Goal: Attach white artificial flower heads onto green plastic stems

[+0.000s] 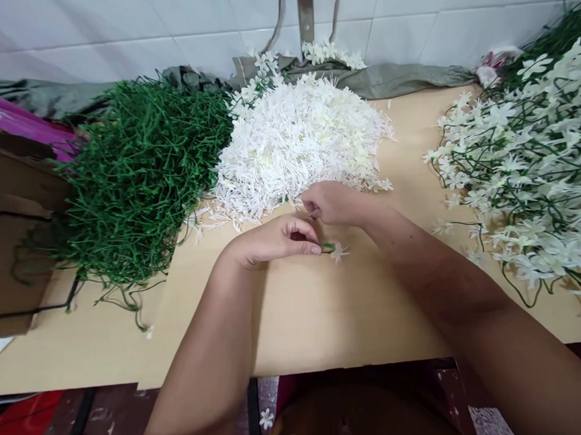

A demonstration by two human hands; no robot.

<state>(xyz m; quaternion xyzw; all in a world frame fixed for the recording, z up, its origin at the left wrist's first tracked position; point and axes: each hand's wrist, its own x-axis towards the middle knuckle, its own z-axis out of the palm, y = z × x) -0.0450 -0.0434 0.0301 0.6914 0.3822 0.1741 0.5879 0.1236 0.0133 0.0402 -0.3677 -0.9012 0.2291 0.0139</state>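
Observation:
My left hand (272, 239) pinches a short green stem tip (328, 246) with a small white flower (340, 251) on its end, just above the tan table (296, 321). Just beyond it, my right hand (336, 202) reaches into the near edge of a big heap of loose white plastic flowers (299, 139), fingers curled; whether it holds a flower there is hidden. A large tangle of bare green plastic stems (137, 173) lies to the left of the heap.
Finished stems with white flowers (526, 166) are piled at the right. A brown cardboard box (14, 238) and pink material (3, 119) sit at the far left. Grey-green cloth (390, 79) runs along the white tiled wall. One flower (266, 418) lies below the table edge.

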